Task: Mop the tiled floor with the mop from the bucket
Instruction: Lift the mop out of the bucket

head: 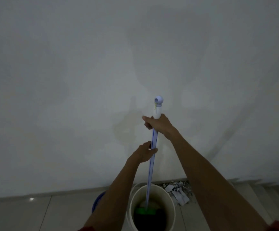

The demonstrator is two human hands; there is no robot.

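A mop with a long white, blue-striped handle (152, 164) stands nearly upright in a cream bucket (168, 197) on the tiled floor (27, 214). Its green head (144, 211) sits low in the dark inside of the bucket. My right hand (158, 124) grips the handle near its capped top. My left hand (146, 153) holds the handle lower down, fingers curled round it. Both forearms reach forward over the bucket.
A plain grey-white wall (85, 80) fills most of the view right behind the bucket. A blue round object (97, 201) peeks out left of the bucket behind my left arm. Scraps of paper and debris (177, 191) lie by the wall at the bucket's right.
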